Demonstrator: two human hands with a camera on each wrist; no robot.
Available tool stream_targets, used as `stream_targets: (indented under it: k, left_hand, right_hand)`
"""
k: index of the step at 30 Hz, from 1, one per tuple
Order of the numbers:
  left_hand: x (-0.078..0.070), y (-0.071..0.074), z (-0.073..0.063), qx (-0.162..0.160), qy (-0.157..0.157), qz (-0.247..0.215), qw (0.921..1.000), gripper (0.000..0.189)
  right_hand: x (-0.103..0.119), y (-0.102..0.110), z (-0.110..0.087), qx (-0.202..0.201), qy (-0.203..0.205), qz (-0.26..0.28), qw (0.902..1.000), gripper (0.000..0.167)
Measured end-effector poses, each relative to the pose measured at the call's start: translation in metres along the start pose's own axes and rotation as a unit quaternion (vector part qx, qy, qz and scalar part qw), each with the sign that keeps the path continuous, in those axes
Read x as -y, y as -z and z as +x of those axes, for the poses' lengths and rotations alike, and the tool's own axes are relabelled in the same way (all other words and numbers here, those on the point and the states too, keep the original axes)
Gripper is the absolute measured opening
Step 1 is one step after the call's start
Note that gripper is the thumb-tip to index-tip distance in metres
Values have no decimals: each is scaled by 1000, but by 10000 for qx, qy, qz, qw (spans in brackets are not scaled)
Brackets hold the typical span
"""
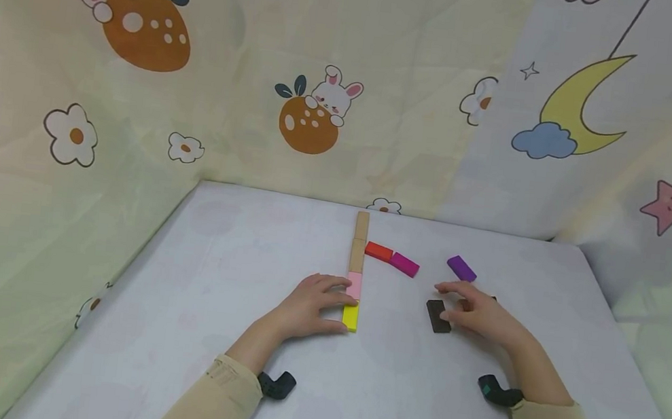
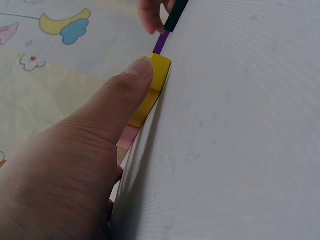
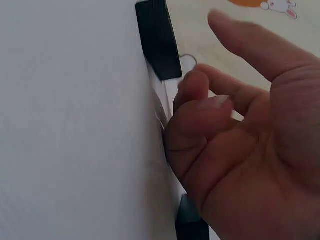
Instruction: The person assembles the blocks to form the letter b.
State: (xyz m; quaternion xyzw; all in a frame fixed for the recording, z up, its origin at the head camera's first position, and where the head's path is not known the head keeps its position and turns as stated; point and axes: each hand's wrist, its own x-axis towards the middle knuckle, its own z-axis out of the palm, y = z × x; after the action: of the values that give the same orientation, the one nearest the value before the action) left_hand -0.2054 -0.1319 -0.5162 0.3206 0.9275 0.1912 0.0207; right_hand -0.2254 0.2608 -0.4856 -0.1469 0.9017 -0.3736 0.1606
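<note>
- Touching the row of blocks, your left hand (image 1: 313, 306) has its fingers spread and relaxed: the thumb rests against the near end of the yellow block (image 1: 350, 319), other fingertips reach the pink block (image 1: 355, 287).
- Your right hand (image 1: 485, 315) has loosely bent fingers, with no block visible in them; its thumb is just above the dark block (image 1: 434, 316) and, by the right wrist view, apart from it.
- A second dark block (image 3: 190, 212) is on the other side of that hand — mostly hidden by it in the head view.
- Beyond your right hand, near it, lies the purple block (image 1: 461, 268).
- Two tan blocks (image 1: 358, 256) continue the row end to end past the pink one.
- Off the right side of the nearer tan one runs the red block (image 1: 379, 251), then the magenta block (image 1: 404, 264) — set at an angle.
- Under everything is a white table (image 1: 392, 379), with a printed cloth (image 1: 409, 94) behind.
</note>
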Motion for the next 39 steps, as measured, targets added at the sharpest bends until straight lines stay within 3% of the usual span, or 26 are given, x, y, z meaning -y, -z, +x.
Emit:
stream_targets:
  k: [5, 15, 39]
  left_hand:
    - [0, -1, 0, -7, 12, -27, 10000, 54]
    - [2, -4, 1, -46, -23, -9, 10000, 54]
    - [2, -4, 1, 0, 48, -11, 10000, 54]
  right_hand:
    - [-5, 4, -3, 377, 145, -148, 9991, 65]
    - [-2, 1, -3, 568, 249, -469, 9970, 62]
    - [7, -7, 11, 64, 395, -1129, 9928, 62]
